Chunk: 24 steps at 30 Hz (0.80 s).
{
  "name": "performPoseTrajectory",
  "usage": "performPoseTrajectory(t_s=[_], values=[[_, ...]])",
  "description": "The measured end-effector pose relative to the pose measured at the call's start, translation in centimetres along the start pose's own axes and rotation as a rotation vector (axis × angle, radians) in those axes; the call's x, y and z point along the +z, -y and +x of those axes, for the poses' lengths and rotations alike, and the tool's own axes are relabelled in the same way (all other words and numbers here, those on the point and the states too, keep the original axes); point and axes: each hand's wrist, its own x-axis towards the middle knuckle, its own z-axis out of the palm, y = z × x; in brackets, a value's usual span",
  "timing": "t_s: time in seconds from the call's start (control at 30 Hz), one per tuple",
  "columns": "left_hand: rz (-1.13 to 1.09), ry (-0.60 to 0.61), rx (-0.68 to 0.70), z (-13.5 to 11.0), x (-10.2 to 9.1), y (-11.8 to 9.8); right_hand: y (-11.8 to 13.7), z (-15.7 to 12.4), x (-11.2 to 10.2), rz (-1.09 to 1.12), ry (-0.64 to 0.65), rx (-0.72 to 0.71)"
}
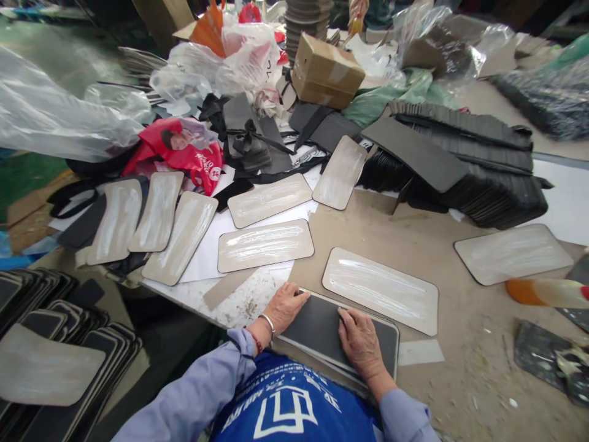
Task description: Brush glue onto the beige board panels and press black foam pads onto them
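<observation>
A dark grey rectangular panel (pixel 317 328) with rounded corners and a pale rim lies at the table's near edge, against my blue apron. My left hand (pixel 288 307) is closed at its far left edge, fingertips pressed on the rim. Bent fingers of my right hand (pixel 361 341) rest on the panel's right half. Something small and dark shows at those fingertips, too little to name. Just beyond lies a beige panel (pixel 381 290) smeared with white, glue-like streaks. Another streaked panel (pixel 265 245) lies farther left.
Several more streaked panels (pixel 179 238) are spread leftward. A dark stack of panels (pixel 483 166) stands at the back right. On the right lies a bottle with orange liquid (pixel 538 292). A cardboard box (pixel 326 70) and plastic bags (pixel 239 58) crowd the back. More panels (pixel 83 337) are piled lower left.
</observation>
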Motion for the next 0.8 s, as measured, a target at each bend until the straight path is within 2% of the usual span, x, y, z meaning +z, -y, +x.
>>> performPoseTrajectory(t_s=[0.27,0.53,0.8], values=[[-0.003,0.054,0.017,0.2,-1.1,0.7,-0.2,-0.2,0.1,0.008,0.008,-0.005],[-0.021,0.046,-0.009,0.1,-1.1,1.4,-0.3,-0.3,0.3,0.004,0.032,-0.002],[-0.002,0.081,0.002,-0.3,-1.9,2.9,-0.2,-0.3,0.3,0.021,0.033,0.025]])
